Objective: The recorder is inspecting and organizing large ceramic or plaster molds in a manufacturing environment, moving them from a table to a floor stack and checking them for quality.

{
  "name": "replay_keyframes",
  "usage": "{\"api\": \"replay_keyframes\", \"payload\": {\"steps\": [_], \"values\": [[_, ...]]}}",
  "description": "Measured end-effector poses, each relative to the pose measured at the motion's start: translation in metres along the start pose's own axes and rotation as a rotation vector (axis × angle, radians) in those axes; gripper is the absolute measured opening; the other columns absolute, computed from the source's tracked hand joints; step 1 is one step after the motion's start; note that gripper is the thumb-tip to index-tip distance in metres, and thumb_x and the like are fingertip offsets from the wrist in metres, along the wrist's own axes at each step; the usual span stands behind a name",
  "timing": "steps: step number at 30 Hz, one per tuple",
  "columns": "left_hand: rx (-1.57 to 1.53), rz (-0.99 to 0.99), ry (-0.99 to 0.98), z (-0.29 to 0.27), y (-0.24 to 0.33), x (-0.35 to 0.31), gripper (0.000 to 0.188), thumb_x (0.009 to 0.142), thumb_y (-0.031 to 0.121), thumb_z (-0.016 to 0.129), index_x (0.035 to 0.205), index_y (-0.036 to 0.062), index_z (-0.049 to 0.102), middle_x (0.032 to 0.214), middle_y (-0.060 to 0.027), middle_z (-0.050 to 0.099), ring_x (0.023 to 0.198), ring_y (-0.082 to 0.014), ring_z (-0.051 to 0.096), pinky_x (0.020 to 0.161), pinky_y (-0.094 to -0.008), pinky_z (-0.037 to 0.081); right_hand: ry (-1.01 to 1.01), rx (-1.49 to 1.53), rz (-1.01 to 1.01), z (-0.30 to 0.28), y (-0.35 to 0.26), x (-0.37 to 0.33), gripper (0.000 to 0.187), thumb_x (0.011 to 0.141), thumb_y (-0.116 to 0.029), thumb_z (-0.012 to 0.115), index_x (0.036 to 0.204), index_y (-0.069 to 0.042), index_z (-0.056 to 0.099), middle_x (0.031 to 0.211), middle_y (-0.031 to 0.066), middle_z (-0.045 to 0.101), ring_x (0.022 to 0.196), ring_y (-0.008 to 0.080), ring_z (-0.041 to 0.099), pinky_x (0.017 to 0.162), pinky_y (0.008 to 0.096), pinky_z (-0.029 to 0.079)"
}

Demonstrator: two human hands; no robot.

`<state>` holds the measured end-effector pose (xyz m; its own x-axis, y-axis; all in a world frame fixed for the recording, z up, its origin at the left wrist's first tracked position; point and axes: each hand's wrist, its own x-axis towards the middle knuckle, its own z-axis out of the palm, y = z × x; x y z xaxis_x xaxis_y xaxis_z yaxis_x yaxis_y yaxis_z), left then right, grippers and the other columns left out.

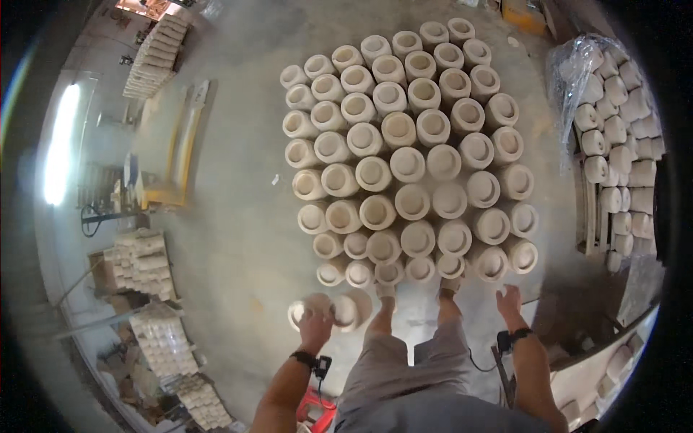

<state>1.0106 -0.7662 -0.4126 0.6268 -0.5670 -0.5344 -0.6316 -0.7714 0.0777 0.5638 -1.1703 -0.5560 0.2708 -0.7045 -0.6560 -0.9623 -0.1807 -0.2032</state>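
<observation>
My left hand [315, 325] reaches down between two pale round cylinders with recessed tops, the left cylinder [295, 313] and the right cylinder [348, 312]. Its fingers curl over the inner rim of the left one, close against the right one; the fingertips are partly hidden and slightly blurred. Off to the right, my right hand [510, 299] hangs beside the block of cylinders, fingers loosely apart and holding nothing. Several rows of similar cylinders [408, 164] stand close together on the floor in front of my feet, tops up.
A yellow pallet jack [164, 193] stands at the left. Pallets with stacked pale pieces [162, 339] line the left wall. At the right, more pale pieces [613, 130] are stacked, partly under clear plastic film [567, 86]. A red object [316, 408] lies near my left forearm.
</observation>
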Motion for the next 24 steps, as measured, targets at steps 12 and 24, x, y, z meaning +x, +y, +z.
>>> {"api": "replay_keyframes", "payload": {"steps": [12, 24], "values": [[0.081, -0.129, 0.097, 0.033, -0.012, 0.172, 0.045, 0.094, 0.038, 0.048, 0.1, 0.0023, 0.075, 0.135, -0.0299, 0.053, 0.125, -0.0398, 0.05, 0.096, -0.0525, 0.043, -0.384, -0.022, 0.135, 0.07, 0.054, -0.16, 0.034, 0.091, -0.036, 0.062, 0.102, -0.005, 0.068, 0.112, 0.0181, 0.069, 0.099, 0.0323, 0.068, 0.089, 0.0441, 0.053], [-0.008, -0.141, -0.023, 0.08, -0.019, 0.229, 0.05, 0.096, 0.039, 0.046, 0.11, -0.0007, 0.072, 0.143, -0.0286, 0.046, 0.139, -0.0394, 0.037, 0.111, -0.0525, 0.032, -0.355, 0.223, 0.259, 0.029, -0.044, -0.18, 0.034, 0.094, -0.028, 0.063, 0.118, -0.005, 0.066, 0.112, 0.0147, 0.071, 0.105, 0.0282, 0.067, 0.092, 0.039, 0.051]]}}
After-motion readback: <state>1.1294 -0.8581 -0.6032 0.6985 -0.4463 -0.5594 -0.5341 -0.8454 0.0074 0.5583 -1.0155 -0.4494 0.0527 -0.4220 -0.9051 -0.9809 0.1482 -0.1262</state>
